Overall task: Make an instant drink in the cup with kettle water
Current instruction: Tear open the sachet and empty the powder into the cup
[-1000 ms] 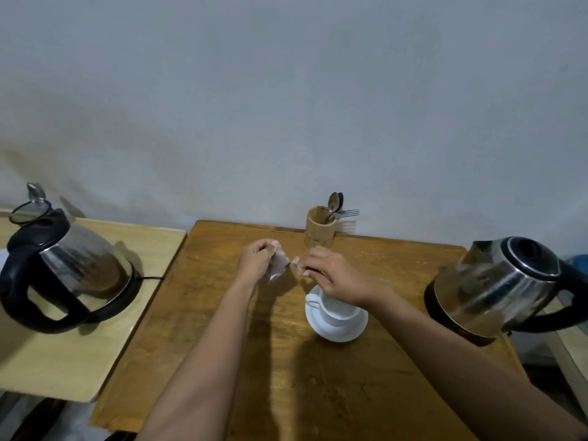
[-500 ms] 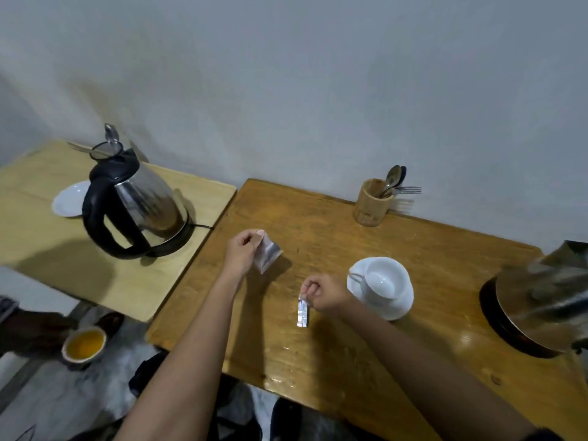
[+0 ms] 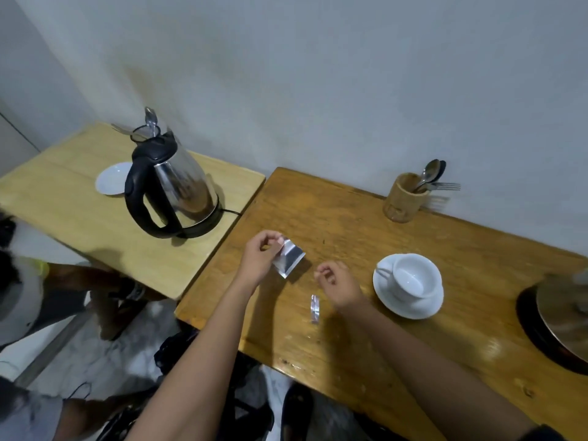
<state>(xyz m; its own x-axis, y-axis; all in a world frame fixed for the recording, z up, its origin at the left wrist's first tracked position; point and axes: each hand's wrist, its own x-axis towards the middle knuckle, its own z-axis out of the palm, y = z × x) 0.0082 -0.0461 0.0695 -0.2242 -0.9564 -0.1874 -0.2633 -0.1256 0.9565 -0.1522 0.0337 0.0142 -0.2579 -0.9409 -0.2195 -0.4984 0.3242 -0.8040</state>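
My left hand (image 3: 259,259) pinches a silver drink sachet (image 3: 289,258) by its top corner, just above the brown table (image 3: 350,224). My right hand (image 3: 339,283) hovers over the table with curled fingers and nothing in it. A torn-off foil strip (image 3: 315,308) lies on the wood just in front of that hand. The white cup (image 3: 410,278) stands empty on its white saucer (image 3: 413,308) to the right of my right hand. A steel kettle (image 3: 569,313) sits at the right edge, partly cut off.
A second steel kettle with a black handle (image 3: 168,192) stands on the lighter side table (image 3: 79,218), beside a white saucer (image 3: 113,183). A wooden holder with spoons and a fork (image 3: 404,197) is by the wall. Someone's legs (image 3: 95,288) are on the floor at left.
The sachet's top strip was torn off over the cup, then laid on the table by my right hand, which has now let go and lifted. The view swung left.
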